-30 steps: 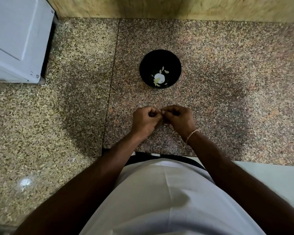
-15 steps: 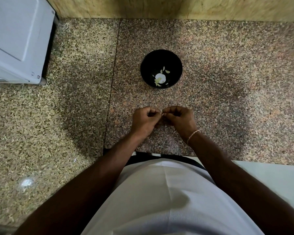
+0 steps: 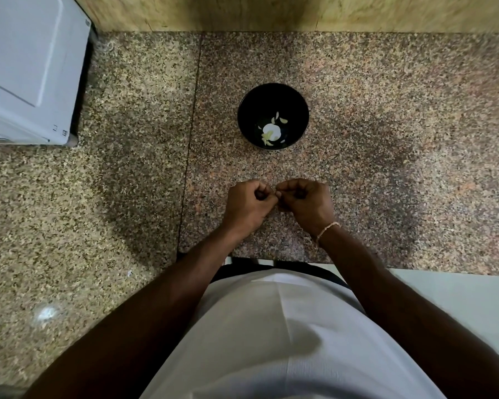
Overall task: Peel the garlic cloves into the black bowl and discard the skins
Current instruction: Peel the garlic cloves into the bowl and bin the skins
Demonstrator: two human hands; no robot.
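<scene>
We are pinching a small garlic clove (image 3: 276,194) between the fingertips of both hands, just above the speckled stone tabletop (image 3: 386,139); only a pale sliver of it is showing where the hands meet, so we cannot tell how much skin is on it. Our left hand (image 3: 249,205) is curling its fingers (image 3: 261,192) tightly toward the clove, and our right hand (image 3: 306,203) is doing the same from the other side, its fingers (image 3: 296,191) clenching in and meeting the left ones at the tips. A thin light bracelet (image 3: 327,230) is sitting on our right wrist. Beyond the hands, farther from us and well apart from them, the black bowl (image 3: 272,93) is standing on the tabletop, holding several pale garlic pieces (image 3: 271,130) at its bottom. Off to the far left, a white appliance (image 3: 26,67) is resting on the tabletop against a yellowish wall (image 3: 271,12). Our white shirt (image 3: 271,341) is filling the near edge of the view.
</scene>
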